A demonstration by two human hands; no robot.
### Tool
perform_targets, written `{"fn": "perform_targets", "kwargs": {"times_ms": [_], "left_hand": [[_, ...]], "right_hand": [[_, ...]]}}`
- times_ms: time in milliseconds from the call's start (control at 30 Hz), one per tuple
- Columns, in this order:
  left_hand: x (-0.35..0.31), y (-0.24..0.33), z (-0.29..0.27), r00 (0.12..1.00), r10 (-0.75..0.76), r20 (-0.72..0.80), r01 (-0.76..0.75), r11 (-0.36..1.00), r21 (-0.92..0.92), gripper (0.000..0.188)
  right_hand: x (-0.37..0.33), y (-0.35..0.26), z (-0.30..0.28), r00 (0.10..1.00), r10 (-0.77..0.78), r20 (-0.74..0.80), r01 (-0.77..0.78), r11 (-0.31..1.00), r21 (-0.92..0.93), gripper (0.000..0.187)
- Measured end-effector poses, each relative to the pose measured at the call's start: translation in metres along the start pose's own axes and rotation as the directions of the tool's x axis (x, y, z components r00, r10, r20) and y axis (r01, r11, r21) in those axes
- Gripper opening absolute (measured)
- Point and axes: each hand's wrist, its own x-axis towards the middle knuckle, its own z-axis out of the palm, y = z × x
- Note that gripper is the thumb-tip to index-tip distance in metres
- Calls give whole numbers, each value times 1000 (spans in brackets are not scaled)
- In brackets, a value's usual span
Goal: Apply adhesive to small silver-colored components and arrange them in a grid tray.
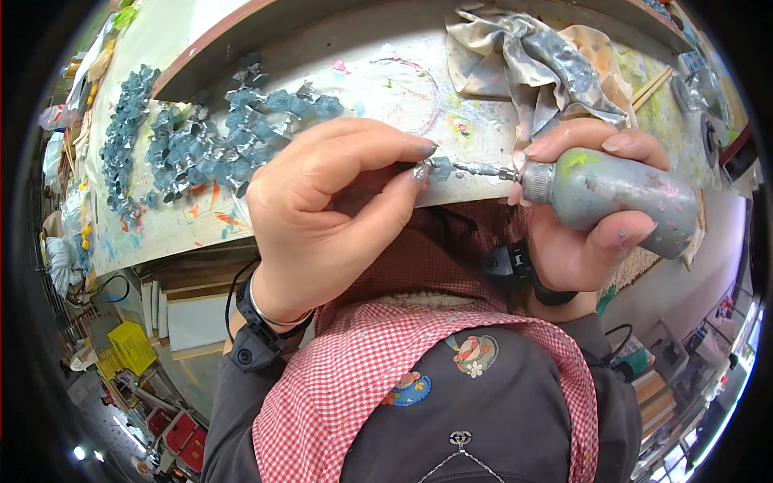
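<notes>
Between its thumb and fingertips, my left hand (314, 201) pinches a small blue-grey piece (440, 167) with shiny silvery spots; my fingers hide part of it. My right hand (568, 249) is wrapped round a grey, paint-stained squeeze bottle (624, 197), tilted nearly level with its ridged collar toward the left. From the collar a thin metal nozzle (483, 169) reaches to the piece, its tip at or touching it. Left of my hands, many similar blue-grey pieces (197, 149) lie in clustered rows on the worktable.
The paint-splashed white worktable (386, 97) has a raised wooden strip (233, 44) along its back. A crumpled, stained cloth (547, 64) lies at the back right, with wooden sticks (651, 87) beside it. Boards (189, 310) and a yellow basket (131, 346) stand below on the left.
</notes>
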Motion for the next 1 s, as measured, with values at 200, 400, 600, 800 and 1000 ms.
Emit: {"fn": "perform_targets", "kwargs": {"times_ms": [200,400,600,800,1000], "left_hand": [[-1,0,0,1000,4,-12,-4,1000,22,20],[0,0,-1,1000,26,4,-26,999,31,20],[-1,-2,1,999,32,-14,-32,999,23,18],[-3,-2,1,999,44,-28,-43,999,31,20],[-3,-9,1,978,204,-32,-202,978,52,25]], "right_hand": [[3,-4,5,999,43,27,-40,994,-104,58],[5,-7,7,998,61,26,-57,988,-142,59],[2,-9,7,998,59,10,-57,981,-184,60],[2,-8,6,999,40,-18,-43,971,-237,60],[-4,4,-10,999,-40,24,42,998,-52,63]]}}
